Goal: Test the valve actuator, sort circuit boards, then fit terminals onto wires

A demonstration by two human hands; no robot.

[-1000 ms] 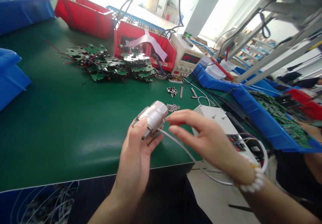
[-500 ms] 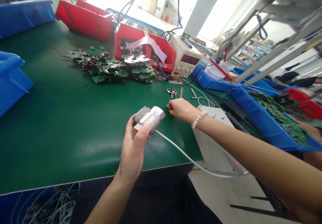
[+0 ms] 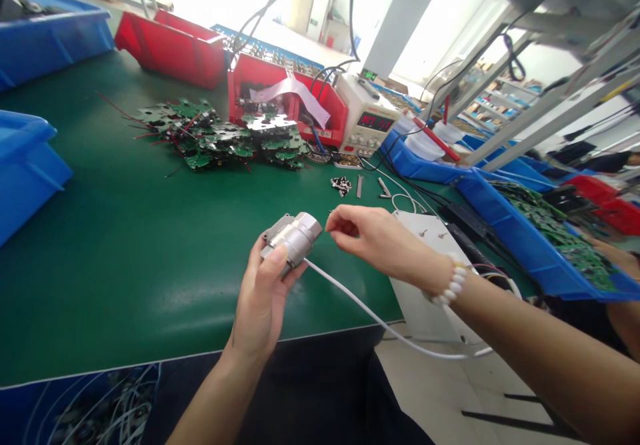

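My left hand (image 3: 263,292) is wrapped round a silver metal cylindrical part (image 3: 296,237) with a bracket on its side, held above the green table mat (image 3: 125,252). A white cable (image 3: 355,296) runs from the part down to the right. Just right of the part, my right hand (image 3: 356,230) has its thumb and index finger pinched together; what they hold, if anything, is too small to name. Behind that hand lie a heap of small screws (image 3: 341,185), a flat metal strip (image 3: 359,186) and a small metal rod (image 3: 384,188).
Circuit boards (image 3: 215,135) are piled at the back beside red bins (image 3: 173,48) and a power supply (image 3: 367,115). Blue bins (image 3: 30,165) stand at the left. A grey-white box (image 3: 420,285) and a blue tray of boards (image 3: 530,258) are at the right.
My right hand has lifted off the table beside the screws and come nearer to me, its fingertips now close to the metal part. My left hand still holds that part, shifted slightly left.
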